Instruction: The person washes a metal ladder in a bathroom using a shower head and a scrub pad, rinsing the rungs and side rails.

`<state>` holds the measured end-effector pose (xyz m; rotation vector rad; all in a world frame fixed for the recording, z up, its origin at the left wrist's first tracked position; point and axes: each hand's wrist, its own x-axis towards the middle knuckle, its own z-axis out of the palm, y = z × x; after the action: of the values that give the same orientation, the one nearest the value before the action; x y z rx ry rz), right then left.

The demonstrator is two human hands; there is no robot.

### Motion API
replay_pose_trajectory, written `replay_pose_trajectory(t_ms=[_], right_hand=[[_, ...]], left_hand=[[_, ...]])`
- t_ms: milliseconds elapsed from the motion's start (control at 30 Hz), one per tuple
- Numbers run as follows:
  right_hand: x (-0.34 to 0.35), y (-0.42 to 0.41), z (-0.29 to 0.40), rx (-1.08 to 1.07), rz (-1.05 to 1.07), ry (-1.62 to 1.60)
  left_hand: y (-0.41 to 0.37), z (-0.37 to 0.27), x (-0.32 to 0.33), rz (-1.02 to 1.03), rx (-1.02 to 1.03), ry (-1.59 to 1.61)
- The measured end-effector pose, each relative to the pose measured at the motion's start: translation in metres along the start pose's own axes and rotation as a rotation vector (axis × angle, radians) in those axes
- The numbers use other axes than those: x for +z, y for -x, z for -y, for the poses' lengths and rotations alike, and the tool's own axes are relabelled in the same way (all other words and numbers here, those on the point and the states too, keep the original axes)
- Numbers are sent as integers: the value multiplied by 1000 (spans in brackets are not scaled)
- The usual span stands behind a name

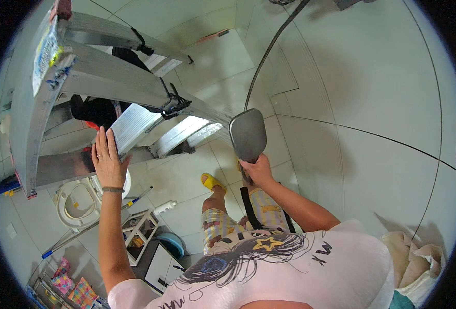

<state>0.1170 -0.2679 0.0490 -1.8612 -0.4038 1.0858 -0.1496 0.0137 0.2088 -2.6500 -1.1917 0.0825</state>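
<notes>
My left hand [110, 162] lies on the side rail of an aluminium stepladder [115, 73], fingers outstretched beside a ribbed step [137, 125]. My right hand [258, 172] is closed around the handle of a grey hand-held shower head [248, 135], held upright in front of my legs. A metal shower hose [268, 58] runs upward from behind the head. Black ties [173, 102] are wound around the ladder's rail. Dark cloth [96, 110] shows between the ladder's rails, near my left fingertips.
Below the ladder stands a toilet [77, 204], with a long pole [92, 224] beside it. A white bottle [165, 207], a white rack [139, 237], a blue basin [171, 244] and a cabinet [164, 272] are nearby. A tiled wall [382, 96] rises at right; a beige cloth bundle [413, 258] sits lower right.
</notes>
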Motion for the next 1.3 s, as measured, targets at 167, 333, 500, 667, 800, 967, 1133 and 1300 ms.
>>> replay_pose_trajectory(t_ms=[167, 333, 500, 667, 800, 967, 1133, 1300], right_hand=[[23, 34, -41, 27, 69, 78], [61, 63, -54, 6, 184, -52], [96, 70, -53, 8, 291, -69], [119, 72, -35, -22, 401, 39], [134, 82, -43, -243, 519, 158], [126, 88, -53, -310, 805, 288], [174, -13, -95, -12, 1004, -91], [278, -104, -123, 422, 982, -78]], left_hand=[[-13, 17, 19, -100, 135, -105], [-33, 52, 16, -110, 218, -149], [-38, 63, 19, -118, 308, -152], [40, -33, 38, -371, 52, 393], [224, -150, 117, -29, -531, 1352], [248, -209, 163, -196, -923, 2055], [267, -203, 191, -418, -1143, 2338], [257, -217, 208, -468, -1360, 2167]])
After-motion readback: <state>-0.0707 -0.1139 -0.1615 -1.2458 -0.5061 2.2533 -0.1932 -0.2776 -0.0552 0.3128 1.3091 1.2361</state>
